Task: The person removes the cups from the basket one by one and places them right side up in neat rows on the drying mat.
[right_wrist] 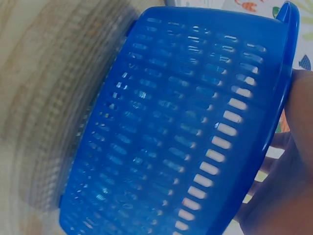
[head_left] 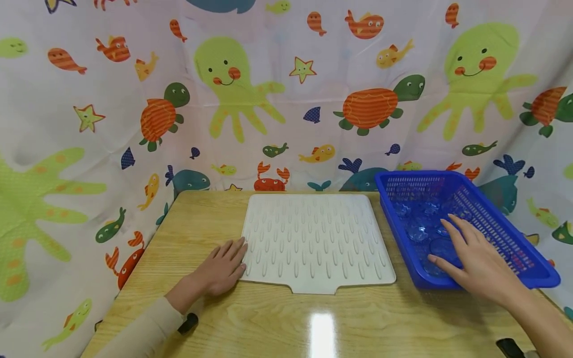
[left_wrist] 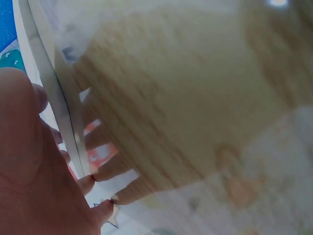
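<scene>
At the middle of the wood-grained desk (head_left: 250, 328) lies a white draining board (head_left: 309, 238), flat, its face covered in rows of raised oval ridges and a wide tab jutting from its near edge. The left hand (head_left: 222, 267), in a light sleeve (head_left: 143, 328), rests at the board's left edge, released and grasping nothing, its fingers extended; the left wrist view shows some fingertips touching the glossy desktop. To the right of the board stands a blue slotted plastic basket (head_left: 429, 281), holding several clear, rounded pieces (head_left: 418, 232) whose material is hard to tell. The right hand (head_left: 474, 258) is over the basket's right part, released too, thumb and fingers spread apart. Behind the desk hangs a white cloth (head_left: 277, 59) printed with octopuses, turtles, crabs, whales and fish.
</scene>
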Demonstrator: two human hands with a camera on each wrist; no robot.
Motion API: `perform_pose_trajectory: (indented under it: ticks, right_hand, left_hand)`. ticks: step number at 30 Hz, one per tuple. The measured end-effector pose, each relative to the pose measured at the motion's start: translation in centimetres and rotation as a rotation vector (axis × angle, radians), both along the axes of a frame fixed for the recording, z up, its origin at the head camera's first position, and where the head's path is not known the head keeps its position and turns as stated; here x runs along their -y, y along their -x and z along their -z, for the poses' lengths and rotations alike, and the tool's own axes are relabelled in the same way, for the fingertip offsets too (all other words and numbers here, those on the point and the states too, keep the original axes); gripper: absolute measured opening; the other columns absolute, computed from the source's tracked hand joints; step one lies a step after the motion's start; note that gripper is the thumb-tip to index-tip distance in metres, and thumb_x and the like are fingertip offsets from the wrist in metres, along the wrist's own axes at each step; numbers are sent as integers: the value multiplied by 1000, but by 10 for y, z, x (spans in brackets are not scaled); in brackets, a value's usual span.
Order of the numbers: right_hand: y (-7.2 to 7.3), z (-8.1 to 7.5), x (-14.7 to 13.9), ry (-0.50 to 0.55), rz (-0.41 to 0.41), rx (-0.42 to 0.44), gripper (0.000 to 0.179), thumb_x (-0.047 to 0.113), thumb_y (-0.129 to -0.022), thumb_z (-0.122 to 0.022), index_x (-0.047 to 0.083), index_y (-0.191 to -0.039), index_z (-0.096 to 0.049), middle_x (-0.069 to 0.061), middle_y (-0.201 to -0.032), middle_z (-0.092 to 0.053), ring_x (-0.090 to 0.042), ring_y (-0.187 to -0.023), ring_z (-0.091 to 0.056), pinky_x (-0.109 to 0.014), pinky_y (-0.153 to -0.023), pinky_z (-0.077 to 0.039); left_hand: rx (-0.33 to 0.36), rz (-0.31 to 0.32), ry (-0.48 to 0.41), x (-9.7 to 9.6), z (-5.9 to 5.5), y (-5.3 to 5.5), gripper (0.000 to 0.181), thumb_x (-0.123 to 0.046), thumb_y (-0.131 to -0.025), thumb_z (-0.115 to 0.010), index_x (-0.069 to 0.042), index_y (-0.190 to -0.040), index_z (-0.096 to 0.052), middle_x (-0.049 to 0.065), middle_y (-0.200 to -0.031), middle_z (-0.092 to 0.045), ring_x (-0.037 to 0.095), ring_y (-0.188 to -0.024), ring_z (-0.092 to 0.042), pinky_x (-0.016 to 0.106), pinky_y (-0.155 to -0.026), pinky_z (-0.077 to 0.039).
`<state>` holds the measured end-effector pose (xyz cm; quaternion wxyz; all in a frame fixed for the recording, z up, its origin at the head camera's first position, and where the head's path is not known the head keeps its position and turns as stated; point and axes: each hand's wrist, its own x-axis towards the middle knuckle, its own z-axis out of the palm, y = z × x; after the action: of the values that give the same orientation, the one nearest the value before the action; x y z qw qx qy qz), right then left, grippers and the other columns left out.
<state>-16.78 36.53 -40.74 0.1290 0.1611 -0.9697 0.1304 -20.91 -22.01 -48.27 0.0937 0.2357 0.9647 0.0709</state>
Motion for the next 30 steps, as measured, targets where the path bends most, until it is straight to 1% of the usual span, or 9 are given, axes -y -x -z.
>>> perform_pose_trajectory:
  ticks: [3,7,10,14,16,20,22,27,30]
  right_hand:
    - [-1,2,-4,56,27,38,97,39,-94,-75,-5,-161,-19,-35,-160,-20,-63,-142,-19,-82,-104,-17]
    - [-3,4,-7,142,39,94,98,36,-95,-75,-9,-159,-16,-41,-156,-19,-66,-140,-17,-83,-103,-14]
    - [-3,5,-8,176,51,135,98,36,-95,-74,-12,-158,-16,-45,-152,-21,-67,-137,-20,-83,-102,-17]
    - [-2,6,-10,179,71,194,96,38,-96,-73,-15,-155,-18,-47,-149,-25,-68,-134,-24,-82,-98,-25]
    - [-2,6,-11,173,77,214,95,38,-97,-72,-17,-154,-20,-48,-147,-27,-68,-132,-26,-82,-97,-27]
    - [0,4,-11,159,90,258,96,38,-96,-73,-21,-151,-21,-50,-144,-29,-69,-128,-30,-81,-95,-30]
    - [1,2,-11,152,101,274,95,38,-95,-74,-22,-149,-23,-50,-141,-32,-69,-125,-35,-79,-93,-35]
    - [5,-2,-14,148,120,323,95,37,-94,-76,-25,-147,-26,-49,-139,-36,-67,-117,-46,-73,-85,-46]
    - [8,-3,-16,139,125,353,94,38,-94,-76,-26,-145,-28,-50,-138,-38,-66,-116,-49,-70,-82,-49]
  left_hand:
    - [-26,-4,19,-2,-1,-3,61,-37,-112,-33,-5,-163,-24,12,-171,-16,43,-154,-17,63,-120,-19]
    - [-61,-5,42,-3,-1,-4,60,-37,-112,-35,-5,-162,-27,12,-170,-19,43,-153,-20,62,-119,-22]
    - [-97,2,52,-2,5,-3,61,-39,-112,-35,-6,-162,-28,10,-170,-22,42,-153,-22,61,-119,-23]
    - [-129,9,67,1,15,0,61,-44,-112,-32,-11,-163,-26,6,-170,-22,41,-153,-22,59,-120,-24]
    - [-122,4,75,1,16,0,62,-45,-112,-31,-12,-164,-25,5,-170,-21,40,-154,-21,58,-120,-24]
    - [-77,-23,91,-1,15,0,62,-45,-112,-30,-13,-165,-21,6,-171,-17,40,-155,-17,59,-120,-22]
    - [-55,-37,90,-1,15,0,62,-45,-112,-29,-14,-165,-20,5,-172,-15,39,-156,-15,60,-120,-21]
    - [-40,-52,56,-1,19,2,63,-47,-112,-25,-15,-165,-18,2,-172,-12,37,-157,-12,61,-121,-18]
    - [-35,-58,32,0,21,1,63,-47,-112,-25,-15,-166,-17,2,-172,-11,37,-157,-11,62,-121,-17]
